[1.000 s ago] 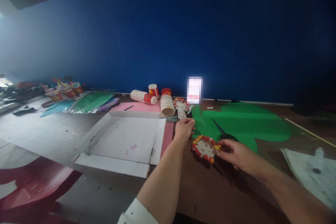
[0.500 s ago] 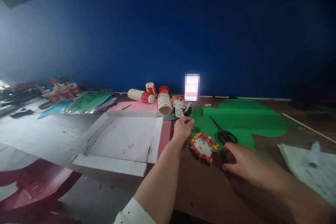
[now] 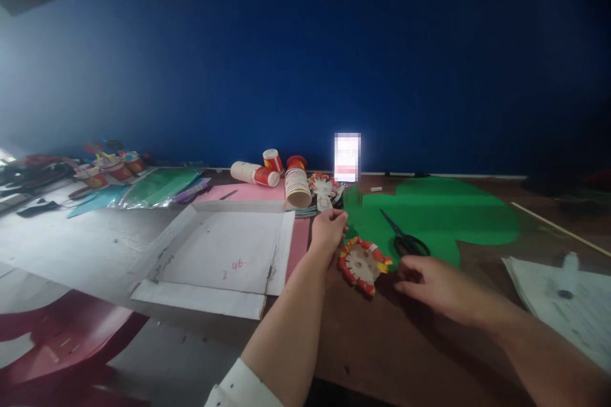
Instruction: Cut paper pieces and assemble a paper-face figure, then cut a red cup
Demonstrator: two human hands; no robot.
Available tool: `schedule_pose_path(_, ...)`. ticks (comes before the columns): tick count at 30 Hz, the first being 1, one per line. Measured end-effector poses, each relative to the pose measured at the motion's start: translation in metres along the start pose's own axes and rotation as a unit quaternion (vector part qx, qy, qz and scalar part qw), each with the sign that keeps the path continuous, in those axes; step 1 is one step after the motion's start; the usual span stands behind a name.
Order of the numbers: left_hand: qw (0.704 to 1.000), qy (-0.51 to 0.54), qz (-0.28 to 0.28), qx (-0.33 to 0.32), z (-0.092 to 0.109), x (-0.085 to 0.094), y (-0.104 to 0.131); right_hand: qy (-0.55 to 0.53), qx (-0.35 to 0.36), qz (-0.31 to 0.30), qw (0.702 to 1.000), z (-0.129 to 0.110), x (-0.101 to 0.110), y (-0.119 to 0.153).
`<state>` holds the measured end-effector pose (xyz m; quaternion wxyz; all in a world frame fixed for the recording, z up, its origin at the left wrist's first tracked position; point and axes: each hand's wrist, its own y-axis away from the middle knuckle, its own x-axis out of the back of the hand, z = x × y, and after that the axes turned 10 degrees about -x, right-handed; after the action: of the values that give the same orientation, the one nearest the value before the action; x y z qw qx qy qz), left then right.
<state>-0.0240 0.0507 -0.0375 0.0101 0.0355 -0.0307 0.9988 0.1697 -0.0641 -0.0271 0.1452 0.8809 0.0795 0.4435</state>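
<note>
A round cut-paper piece with a white centre and curled red and yellow edges is between my hands over the brown table. My left hand is closed just above its left side, fingertips pinched together; what they hold is too small to name. Just right of the piece, my right hand has its fingers curled and parted, with nothing visible between them. Black scissors lie beyond my right hand on the green paper.
An open white box lid lies left of my left arm. Stacked paper cups and another cut-paper piece are behind my left hand. Printed sheets with a small bottle are at the right. A thin stick lies farther back.
The round paper piece has turned and shifted slightly left. My right hand has moved a little up and left, its fingers closer together. The left hand keeps its pinch.
</note>
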Motion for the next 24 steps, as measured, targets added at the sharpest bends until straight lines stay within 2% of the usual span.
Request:
schedule_pose_path(5,0.997,0.064,0.041,0.029,0.002,0.002,-0.003,-0.118,-0.073,-0.021,0.990,-0.008,0.004,-0.001)
schedule_pose_path(12,0.996,0.073,0.045,0.028,-0.001,0.003,-0.005,-0.169,-0.060,-0.006,0.984,-0.005,0.005,-0.005)
schedule_pose_path(24,0.996,0.075,0.043,0.028,0.007,0.005,0.002,-0.270,-0.083,0.025,0.959,-0.014,-0.002,-0.006)
